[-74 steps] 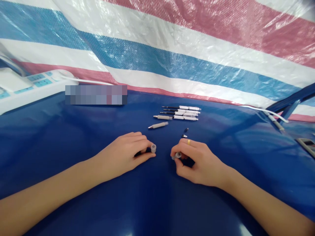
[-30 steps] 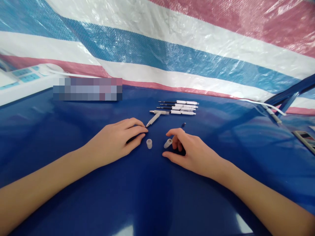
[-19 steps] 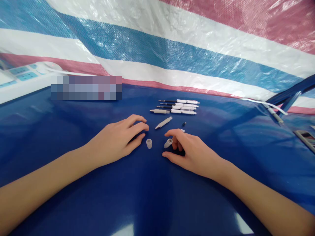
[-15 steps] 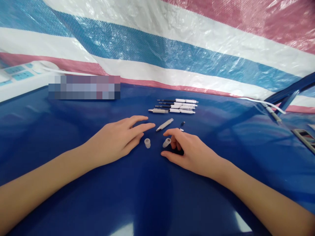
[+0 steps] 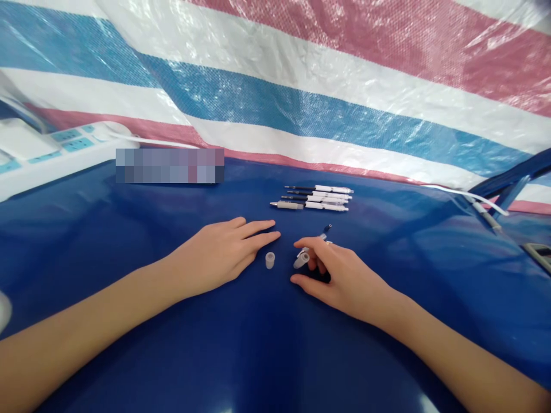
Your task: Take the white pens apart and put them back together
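My left hand (image 5: 228, 246) is open, palm down over the blue table, with its fingers stretched to the right. Just right of its fingertips a small translucent cylinder (image 5: 270, 260) stands upright. My right hand (image 5: 333, 267) is open, its thumb and index finger apart. A second translucent cylinder (image 5: 301, 261) lies tilted in the gap between them, not visibly gripped. Behind the index finger is a grey pen barrel with a metal tip (image 5: 302, 251), mostly hidden by that finger. By its far end is a small dark piece (image 5: 328, 228).
Several white pen barrels (image 5: 329, 198), some with dark refills, lie in a row farther back, a grey front barrel (image 5: 290, 205) at the near end. A white power strip (image 5: 81, 146) stands at the left, a blurred-out block (image 5: 170, 166) beside it. Striped sheeting (image 5: 275, 97) hangs behind.
The grey pen barrel has shifted right and nearer, from the open table to behind my right index finger. The view has moved slightly; both hands keep nearly the same pose.
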The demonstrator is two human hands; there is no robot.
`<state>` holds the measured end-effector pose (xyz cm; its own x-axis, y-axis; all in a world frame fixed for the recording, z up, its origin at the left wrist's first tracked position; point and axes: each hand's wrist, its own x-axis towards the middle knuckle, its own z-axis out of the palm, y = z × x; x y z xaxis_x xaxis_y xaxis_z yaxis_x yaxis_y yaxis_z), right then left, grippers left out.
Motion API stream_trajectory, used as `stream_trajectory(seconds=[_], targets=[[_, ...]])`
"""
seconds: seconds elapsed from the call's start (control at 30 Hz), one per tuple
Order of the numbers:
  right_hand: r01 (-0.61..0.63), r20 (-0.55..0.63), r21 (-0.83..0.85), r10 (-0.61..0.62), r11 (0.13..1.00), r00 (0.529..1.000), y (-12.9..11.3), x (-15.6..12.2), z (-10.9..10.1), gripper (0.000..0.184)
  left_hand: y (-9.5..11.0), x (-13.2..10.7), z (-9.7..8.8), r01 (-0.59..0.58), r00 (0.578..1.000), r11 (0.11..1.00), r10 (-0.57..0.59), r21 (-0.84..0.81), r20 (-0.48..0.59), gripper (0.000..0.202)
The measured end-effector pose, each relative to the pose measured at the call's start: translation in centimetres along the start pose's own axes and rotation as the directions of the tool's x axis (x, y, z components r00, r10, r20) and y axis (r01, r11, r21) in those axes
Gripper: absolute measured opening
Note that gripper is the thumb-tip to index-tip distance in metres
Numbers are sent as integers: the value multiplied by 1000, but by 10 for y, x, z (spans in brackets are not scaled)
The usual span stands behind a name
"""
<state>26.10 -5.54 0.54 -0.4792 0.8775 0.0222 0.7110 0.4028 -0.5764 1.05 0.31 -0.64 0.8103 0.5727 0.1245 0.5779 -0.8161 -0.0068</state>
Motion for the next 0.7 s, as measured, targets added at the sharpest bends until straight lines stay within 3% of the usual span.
stream_trajectory(seconds=[0.17,0.4,0.53,0.7], targets=[[1,-31,-24,-2,1000,1000,-2,-2,-4,40,-4,-4,1,26,999,997,-27,-67,-18,40],[-17,-81,-187,2,982,997,6,3,-2,28,-5,-5,0,5,997,990,-15,-139,-70,35],[11,-52,-191,-21,981,998,6,4,-2,22,-2,-5,-1,35,992,986,-53,-161,-114,35],[35,-109,-144,-51,989,993,8,3,-2,16,-2,-5,-1,110,980,976,-139,-190,-144,36]])
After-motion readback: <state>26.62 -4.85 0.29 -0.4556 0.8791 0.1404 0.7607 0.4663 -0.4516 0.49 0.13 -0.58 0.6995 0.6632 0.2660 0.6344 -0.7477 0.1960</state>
